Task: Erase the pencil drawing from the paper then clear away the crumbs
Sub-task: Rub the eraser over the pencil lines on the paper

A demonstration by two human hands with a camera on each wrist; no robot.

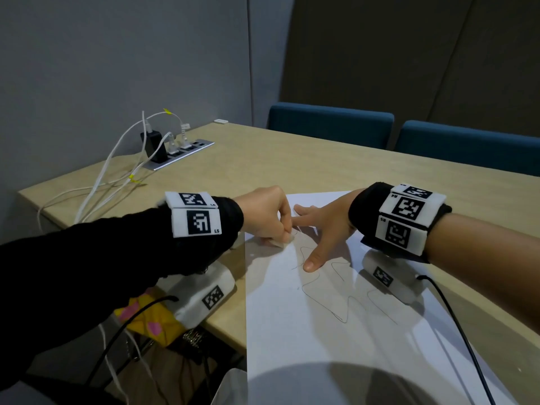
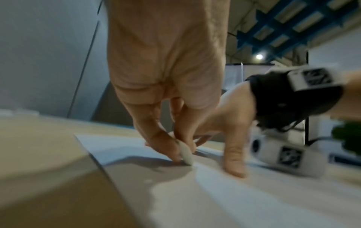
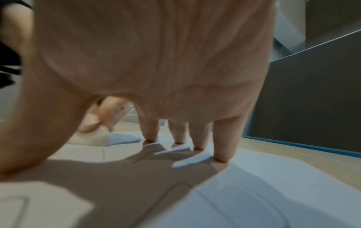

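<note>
A white sheet of paper (image 1: 306,331) lies on the wooden table (image 1: 292,165) with a wavy pencil line (image 1: 327,302) drawn across it. My left hand (image 1: 263,217) pinches a small white eraser (image 1: 287,238) and presses it onto the paper near the line's upper left end. The left wrist view shows the eraser (image 2: 185,152) between thumb and fingers, its tip on the sheet (image 2: 254,200). My right hand (image 1: 324,229) lies spread on the paper, straight fingertips (image 3: 222,155) and thumb pressing the sheet (image 3: 273,192) flat. No crumbs are discernible.
White cables (image 1: 117,176) run from a power strip (image 1: 178,153) at the table's far left. Two blue chairs (image 1: 330,124) stand behind the far edge. A yellow and pink cloth (image 1: 146,317) hangs below the near left edge. A black cable (image 1: 455,323) crosses the paper's right side.
</note>
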